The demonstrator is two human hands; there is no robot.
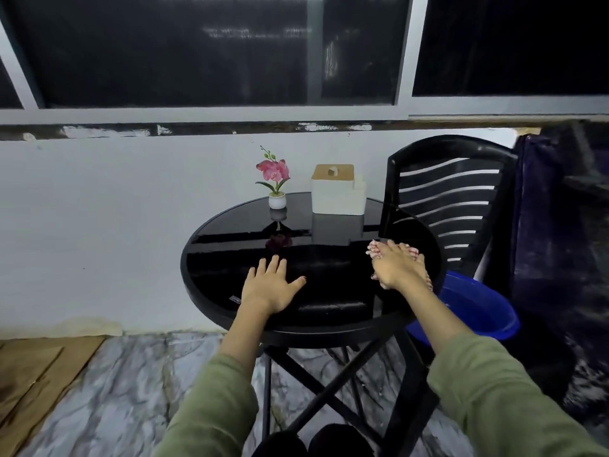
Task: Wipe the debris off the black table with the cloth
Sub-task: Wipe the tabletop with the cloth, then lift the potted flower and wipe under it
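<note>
Right of centre in the frame, the right hand (393, 263) presses the cloth (375, 250) flat against the tabletop (329, 268), while the left hand (272, 285) lies open, empty, lower left of it.

Dark windows (197, 51) in white frames top a pale wall (99, 209). Grey marble floor (131, 390) below, black slatted chair (454, 199) at right, blue basin (478, 308) beside it.

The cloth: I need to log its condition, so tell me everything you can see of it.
The cloth looks red-and-white patterned, soft and crumpled. Most of it is hidden under the right hand, which lies flat on it and presses it on the glossy black table, near the right edge. Only bunched bits show past the fingers and beside the wrist. Whether it is wet or dirty cannot be told.
</note>
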